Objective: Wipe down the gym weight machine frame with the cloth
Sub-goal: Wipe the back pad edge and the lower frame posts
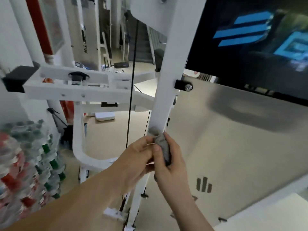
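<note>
A white upright post [168, 77] of the weight machine frame runs from the top of the view down the middle. A bunched grey cloth [160, 142] presses against the post's lower part. My right hand [171, 165] grips the cloth, thumb across it. My left hand [138, 157] curls its fingers around the cloth's left side, against the post. Both forearms reach in from the bottom.
White cross arms [73, 84] with black end caps jut out left of the post. A black cable [131, 90] hangs beside it. A dark screen [253, 40] and a metal panel [233, 147] stand at right. Packs of bottles [25, 164] are stacked at lower left.
</note>
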Tool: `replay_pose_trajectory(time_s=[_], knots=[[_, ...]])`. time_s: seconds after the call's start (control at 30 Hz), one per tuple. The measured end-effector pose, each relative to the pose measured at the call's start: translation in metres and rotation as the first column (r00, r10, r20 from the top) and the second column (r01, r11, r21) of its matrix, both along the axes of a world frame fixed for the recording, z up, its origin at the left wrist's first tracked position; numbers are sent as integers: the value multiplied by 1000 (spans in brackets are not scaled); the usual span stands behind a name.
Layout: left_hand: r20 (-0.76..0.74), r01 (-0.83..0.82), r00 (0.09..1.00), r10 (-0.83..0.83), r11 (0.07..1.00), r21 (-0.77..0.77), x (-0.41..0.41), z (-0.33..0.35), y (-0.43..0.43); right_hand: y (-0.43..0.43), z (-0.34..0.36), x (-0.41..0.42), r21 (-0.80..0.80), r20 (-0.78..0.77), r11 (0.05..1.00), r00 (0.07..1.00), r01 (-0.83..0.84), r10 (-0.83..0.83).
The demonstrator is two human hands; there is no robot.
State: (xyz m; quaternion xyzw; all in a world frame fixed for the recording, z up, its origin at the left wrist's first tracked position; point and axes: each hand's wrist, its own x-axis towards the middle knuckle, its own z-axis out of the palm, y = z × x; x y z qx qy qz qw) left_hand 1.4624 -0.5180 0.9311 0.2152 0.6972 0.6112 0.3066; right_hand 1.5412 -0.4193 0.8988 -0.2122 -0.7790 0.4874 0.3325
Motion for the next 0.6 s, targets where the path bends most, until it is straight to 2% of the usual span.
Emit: replay_pose_trajectory(time_s=[0.03,0.07,0.1,0.17,0.27,0.37,0.43,0.5,0.6], knots=[[94,25,995,-27,999,22,-6,-2,-3,0,-3,4,-16,-23,997,997,72,-72],[123,33,992,-34,999,9,-10,2,-7,0,-5,8,-36,-50,989,988,146,-148],[107,25,994,-25,1000,-4,-15,3,-10,0,-6,12,-48,-79,977,974,208,-211],[67,-118,991,120,993,-24,-28,-2,-13,-2,0,13,-36,-163,958,944,286,-288],[-35,-180,983,180,984,10,-34,8,-9,-8,26,3,101,-373,896,851,432,-369],[-49,-193,979,199,976,101,-46,21,1,-11,52,-23,254,-522,823,788,509,-326],[-99,-181,976,194,975,126,-61,30,3,-15,62,-48,379,-512,776,813,504,-278],[-222,-101,966,128,986,130,-82,38,5,-18,57,-80,515,-442,699,852,497,-281],[-427,69,903,-38,996,58,-116,48,4,-20,29,-119,592,-370,624,860,510,-352]])
